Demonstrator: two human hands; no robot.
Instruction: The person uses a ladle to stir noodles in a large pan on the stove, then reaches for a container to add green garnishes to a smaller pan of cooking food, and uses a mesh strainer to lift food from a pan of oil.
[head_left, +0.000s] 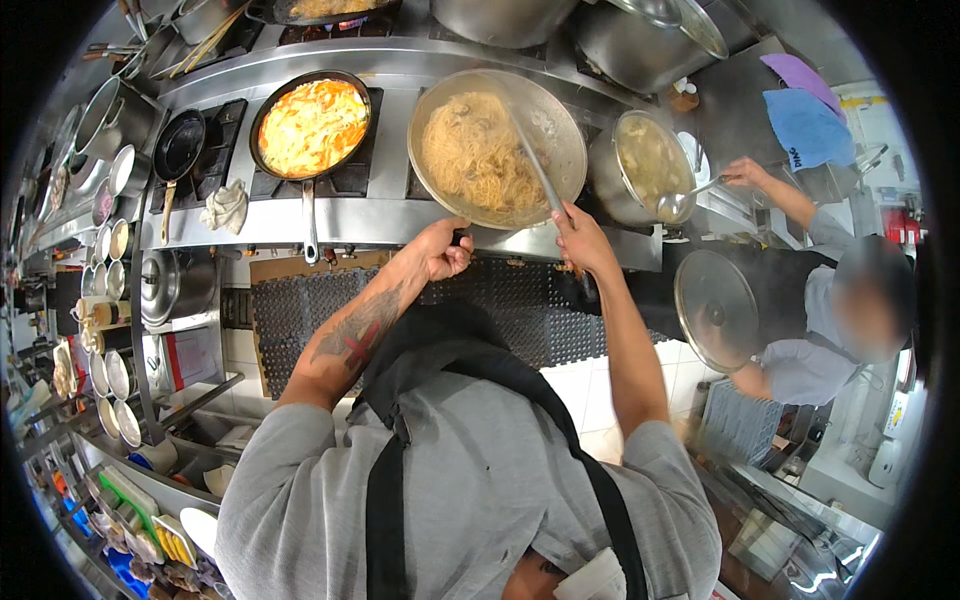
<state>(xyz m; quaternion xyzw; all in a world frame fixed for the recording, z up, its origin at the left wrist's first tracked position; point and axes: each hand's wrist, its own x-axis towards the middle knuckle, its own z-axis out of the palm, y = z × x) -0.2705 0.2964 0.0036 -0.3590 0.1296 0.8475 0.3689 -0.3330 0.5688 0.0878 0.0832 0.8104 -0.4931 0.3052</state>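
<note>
A wide metal pan (576, 154) stands on the stove, full of thin noodles (480, 150) with darker bits in them. My left hand (448, 251) is closed around a dark handle at the pan's near rim. In my right hand (579, 241) is the handle of a long metal utensil (534, 154); its far end reaches into the pan, blurred by steam or motion. To the left, a black frying pan (257, 139) holds an orange and white mixture (315, 127). Right of the noodles stands a pot (626, 180) of cloudy liquid with pieces in it.
A co-worker (817, 315) at the right holds a ladle (679, 204) over the pot and a glass lid (716, 311). A crumpled cloth (225, 206) and a small black pan (180, 142) are at the left. Large pots (495, 22) stand behind.
</note>
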